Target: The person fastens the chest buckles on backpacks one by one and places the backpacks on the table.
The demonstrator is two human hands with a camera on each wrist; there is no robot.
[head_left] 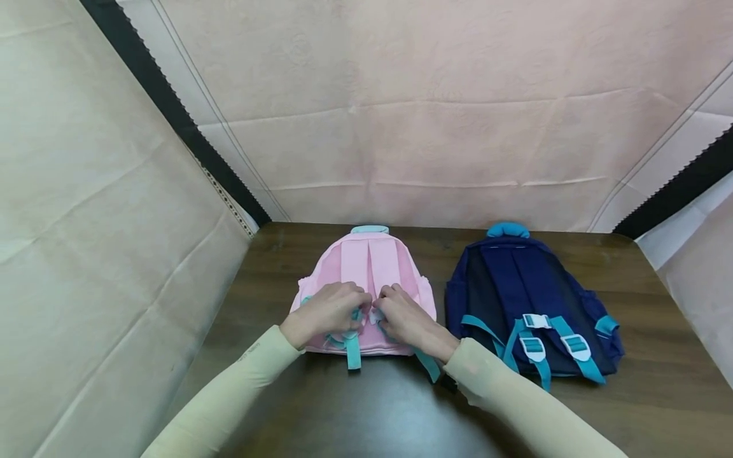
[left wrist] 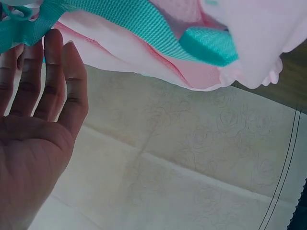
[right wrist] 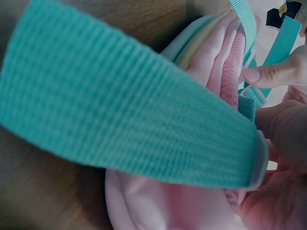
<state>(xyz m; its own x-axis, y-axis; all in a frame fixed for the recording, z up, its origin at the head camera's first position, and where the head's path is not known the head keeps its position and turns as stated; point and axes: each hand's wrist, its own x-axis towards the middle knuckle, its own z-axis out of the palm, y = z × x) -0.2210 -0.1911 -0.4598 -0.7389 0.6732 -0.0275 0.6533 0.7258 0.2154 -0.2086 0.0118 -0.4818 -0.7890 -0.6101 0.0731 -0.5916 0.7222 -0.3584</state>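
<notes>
A pink backpack with teal straps lies on the table, its shoulder-strap side facing up. My left hand pinches a teal strap near the bag's middle; in the left wrist view, teal webbing passes over its fingertips. Close beside it, my right hand has its fingers curled at a pale plastic buckle, mostly covered by the fingers. In the right wrist view, a wide teal strap runs through a white slider against the right hand. The two hands' fingertips nearly meet.
To the right lies a navy backpack with teal straps and a white buckle joined across its front. Both bags rest on a dark brown wooden table. Pale cloth walls stand behind and at the sides.
</notes>
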